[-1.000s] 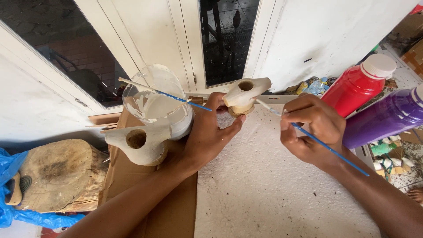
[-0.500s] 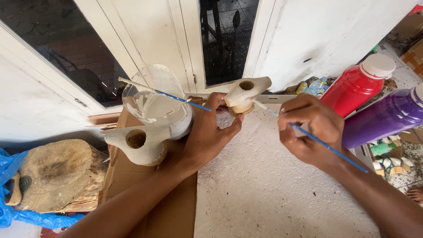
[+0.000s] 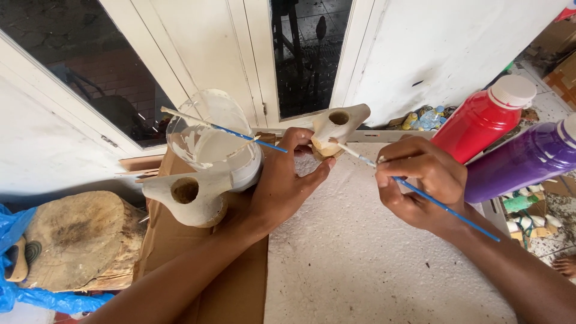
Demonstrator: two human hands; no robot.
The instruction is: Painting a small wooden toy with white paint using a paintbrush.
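Wooden piece [image 3: 337,129], pale and unpainted with a round hole in its top face, sits pinched in the left hand [image 3: 287,180], raised above the speckled white bench [image 3: 360,252] and close to the white door frame [image 3: 240,66]. The right hand [image 3: 420,186] is closed on a thin blue-handled brush [image 3: 420,195], and against the views from a second and half a second back very little has shifted: the piece holds the same tilt, while the brush hand has edged slightly, so that the bristle tip now lies at the lower side of the piece, touching or all but touching. That reads as small, careful strokes along one edge, with most of the wood bare. Just left of the holding hand stands a clear plastic jar [image 3: 216,144] smeared with white paint, a second blue brush [image 3: 240,132] resting across its mouth, unmoved. A similar wooden piece [image 3: 189,198] lies on brown cardboard [image 3: 234,288] beside a log stump [image 3: 78,240]. Red bottle [image 3: 480,120] and purple bottle [image 3: 522,159] lie at the right.
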